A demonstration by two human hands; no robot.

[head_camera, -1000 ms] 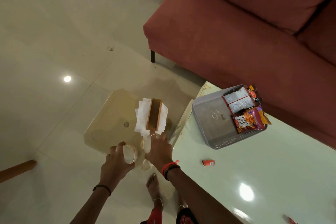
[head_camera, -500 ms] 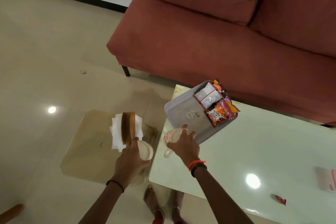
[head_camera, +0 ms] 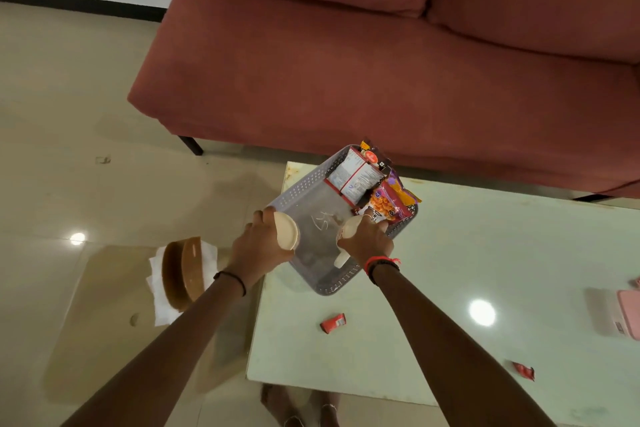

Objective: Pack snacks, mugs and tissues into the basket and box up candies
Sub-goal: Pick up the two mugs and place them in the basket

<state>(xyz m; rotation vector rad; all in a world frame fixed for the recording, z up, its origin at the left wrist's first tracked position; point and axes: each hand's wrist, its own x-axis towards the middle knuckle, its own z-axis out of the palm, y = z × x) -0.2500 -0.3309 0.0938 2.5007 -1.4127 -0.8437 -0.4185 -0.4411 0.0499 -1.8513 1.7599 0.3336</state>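
A grey perforated basket [head_camera: 304, 189] stands at the near-left corner of the pale table. Snack packets [head_camera: 386, 199] fill its far end. My left hand [head_camera: 263, 241] grips a cream mug [head_camera: 286, 230] over the basket's left rim. My right hand [head_camera: 365, 241] holds a second, patterned mug [head_camera: 346, 230] low inside the basket, its handle pointing toward me. A brown holder with white tissues [head_camera: 183, 270] rests on the low glass side table to the left. Two red candies [head_camera: 333, 322] [head_camera: 523, 370] lie on the table near me.
A red sofa [head_camera: 381, 62] runs along the far side of the table [head_camera: 450, 253]. A pink box [head_camera: 628, 314] sits at the right edge. The glass side table [head_camera: 104, 305] stands lower, left of the main table. My bare feet show below the table's near edge.
Both hands lifted the mugs off the glass side table and carried them right, to the basket. The view swung up and right with them.
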